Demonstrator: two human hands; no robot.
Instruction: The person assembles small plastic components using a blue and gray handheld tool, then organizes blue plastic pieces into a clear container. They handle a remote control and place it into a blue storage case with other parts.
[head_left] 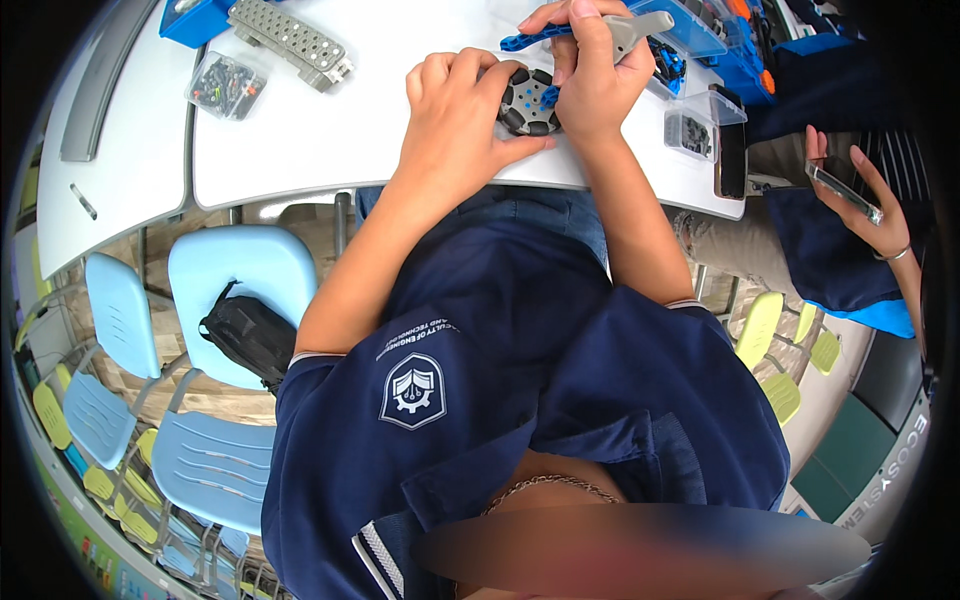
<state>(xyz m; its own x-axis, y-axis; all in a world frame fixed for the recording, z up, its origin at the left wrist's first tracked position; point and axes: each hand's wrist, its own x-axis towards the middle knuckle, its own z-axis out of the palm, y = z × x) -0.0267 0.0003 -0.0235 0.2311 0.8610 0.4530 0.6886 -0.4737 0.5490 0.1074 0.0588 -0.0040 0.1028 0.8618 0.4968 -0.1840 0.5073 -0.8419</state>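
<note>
L hand (450, 125) curled round L rim of grey/black omni wheel (516, 103), held over white tabletop (370, 125) nr its front edge; small blue pc (549, 97) at wheel's R side. R hand (598, 95) closed w/ blue perf. beam (528, 39) + grey handle-like pc (645, 30); can't tell if it also grips small blue pc. Grey perf. beam assy (290, 42) & clear parts box (228, 86) up L; clear box w/ dark pcs (691, 135) to R. Co-worker's hand (878, 215) far R w/ phone (845, 190).
</note>
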